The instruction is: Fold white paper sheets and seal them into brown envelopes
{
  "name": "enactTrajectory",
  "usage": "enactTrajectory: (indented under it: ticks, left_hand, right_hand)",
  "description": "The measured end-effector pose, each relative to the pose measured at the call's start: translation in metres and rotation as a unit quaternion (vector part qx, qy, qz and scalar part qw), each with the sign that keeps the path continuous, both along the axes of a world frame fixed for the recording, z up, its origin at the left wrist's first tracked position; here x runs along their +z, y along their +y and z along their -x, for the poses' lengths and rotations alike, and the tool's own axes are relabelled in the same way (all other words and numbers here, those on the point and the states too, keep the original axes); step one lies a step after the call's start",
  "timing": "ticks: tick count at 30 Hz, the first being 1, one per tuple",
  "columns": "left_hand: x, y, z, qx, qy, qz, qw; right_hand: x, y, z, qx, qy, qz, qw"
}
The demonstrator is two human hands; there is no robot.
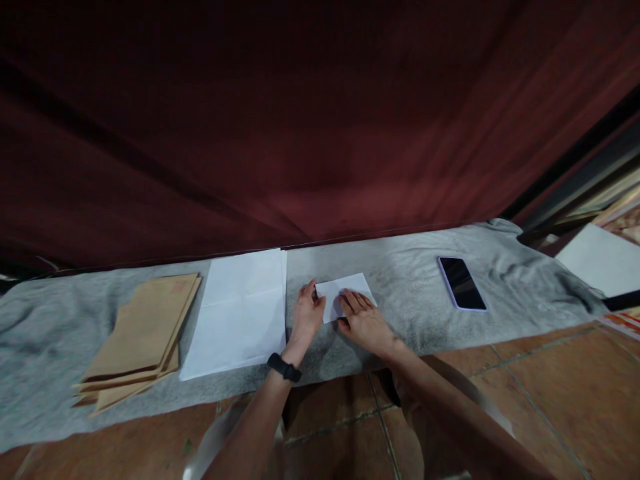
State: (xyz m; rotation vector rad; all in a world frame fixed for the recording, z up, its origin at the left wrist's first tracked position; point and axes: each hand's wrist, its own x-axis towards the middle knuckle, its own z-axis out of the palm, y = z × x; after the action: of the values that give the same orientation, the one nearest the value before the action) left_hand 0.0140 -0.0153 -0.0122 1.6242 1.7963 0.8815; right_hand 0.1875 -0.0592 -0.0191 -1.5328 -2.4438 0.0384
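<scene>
A small folded white sheet of paper (361, 281) lies on the grey cloth in front of me. My left hand (307, 312), with a black band on the wrist, has its thumb and fingers closed at the paper's left edge. Across the paper's right part, my right hand (364, 323) lies flat with fingers stretched out, pressing on it. Left of my hands is a stack of larger white paper sheets (240, 313) with faint crease lines.
Brown envelopes (137, 327) are piled at the left of the grey cloth (405, 293). A phone (462, 283) with a purple edge lies to the right. Dark red fabric (310, 133) hangs behind, and a tiled floor (560, 380) runs along the front.
</scene>
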Motion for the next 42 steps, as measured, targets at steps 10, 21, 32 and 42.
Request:
enactTrajectory:
  ticks: [10, 21, 32, 42]
  left_hand:
    - [0.003, 0.002, -0.005, 0.044, -0.367, 0.064, 0.927]
    - [0.031, 0.002, 0.003, 0.031, -0.525, 0.035, 0.85]
    - [-0.005, -0.001, -0.001, -0.016, -0.378, 0.084, 0.922]
    - [-0.01, 0.017, 0.016, -0.071, -0.136, 0.043, 0.987]
  right_hand:
    - [0.006, -0.005, 0.01, 0.009, 0.007, -0.022, 1.0]
    - [0.041, 0.012, -0.012, -0.069, 0.541, 0.073, 0.835]
    - [-0.001, 0.012, -0.01, -0.186, 0.8, 0.264, 0.505]
    - [-0.009, 0.02, -0.034, -0.133, 0.445, 0.04, 0.885]
